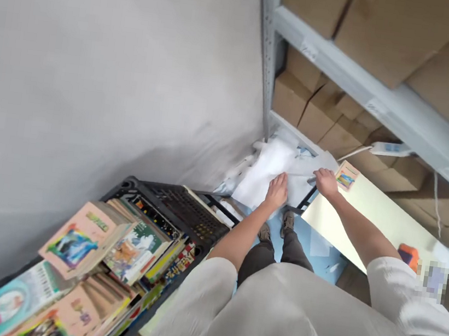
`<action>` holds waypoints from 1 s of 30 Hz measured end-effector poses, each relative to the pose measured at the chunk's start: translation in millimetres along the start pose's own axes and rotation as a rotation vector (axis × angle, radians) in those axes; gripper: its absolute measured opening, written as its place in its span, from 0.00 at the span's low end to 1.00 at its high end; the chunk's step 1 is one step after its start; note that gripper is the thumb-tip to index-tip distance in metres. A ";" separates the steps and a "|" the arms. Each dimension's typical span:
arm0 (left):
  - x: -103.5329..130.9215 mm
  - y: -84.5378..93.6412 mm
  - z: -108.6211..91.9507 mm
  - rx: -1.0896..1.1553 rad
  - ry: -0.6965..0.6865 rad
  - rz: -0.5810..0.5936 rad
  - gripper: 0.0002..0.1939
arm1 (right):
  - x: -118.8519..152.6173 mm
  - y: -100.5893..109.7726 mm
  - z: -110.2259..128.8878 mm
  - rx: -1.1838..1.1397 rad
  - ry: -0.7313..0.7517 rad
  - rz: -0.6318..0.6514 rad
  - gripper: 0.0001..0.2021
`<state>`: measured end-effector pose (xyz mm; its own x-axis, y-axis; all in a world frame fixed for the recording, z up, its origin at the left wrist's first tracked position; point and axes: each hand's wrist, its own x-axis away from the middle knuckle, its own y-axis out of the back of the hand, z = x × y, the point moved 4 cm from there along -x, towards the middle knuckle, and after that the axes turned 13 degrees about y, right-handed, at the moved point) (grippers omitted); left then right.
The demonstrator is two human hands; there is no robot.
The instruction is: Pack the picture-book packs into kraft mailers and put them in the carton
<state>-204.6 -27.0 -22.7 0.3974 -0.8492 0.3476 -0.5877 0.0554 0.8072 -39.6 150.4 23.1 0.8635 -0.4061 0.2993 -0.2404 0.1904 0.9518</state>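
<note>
My left hand is closed, its fingers pressed together at the edge of a thin white sheet. The sheet stretches across to my right hand, whose fingers pinch its other end. Whether it is paper or film I cannot tell. Below and beyond my hands lie crumpled white sheets in the corner by the wall. A small pink book with a colourful cover lies on the pale tabletop, just right of my right hand.
At lower left a black crate is piled with books. A metal shelf with cardboard boxes stands ahead and right, a white power strip on it. An orange-and-dark object lies at the table's far right.
</note>
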 end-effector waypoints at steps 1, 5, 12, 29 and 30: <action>7.5 4.4 -14.3 -0.031 -0.065 0.010 0.40 | 25.6 2.8 -2.3 -0.002 -0.062 -0.014 0.26; 35.9 4.8 -70.5 -0.150 -0.298 0.075 0.41 | 125.2 -1.9 -7.8 -0.048 -0.272 -0.034 0.27; 69.1 -35.7 -140.7 -0.325 -0.555 0.228 0.39 | 250.5 -42.5 -8.7 -0.178 -0.523 -0.022 0.26; 100.6 -103.4 -188.1 -0.513 -0.522 0.370 0.39 | 329.6 -117.7 -29.0 -0.425 -0.466 -0.020 0.26; 102.4 -103.8 -187.7 -0.515 -0.508 0.364 0.38 | 329.2 -118.4 -29.5 -0.429 -0.445 -0.020 0.26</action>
<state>29.4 -21.2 18.6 -0.1982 -0.8592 0.4717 -0.1709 0.5042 0.8465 286.2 20.5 7.0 0.5759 -0.7297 0.3686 0.0536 0.4836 0.8736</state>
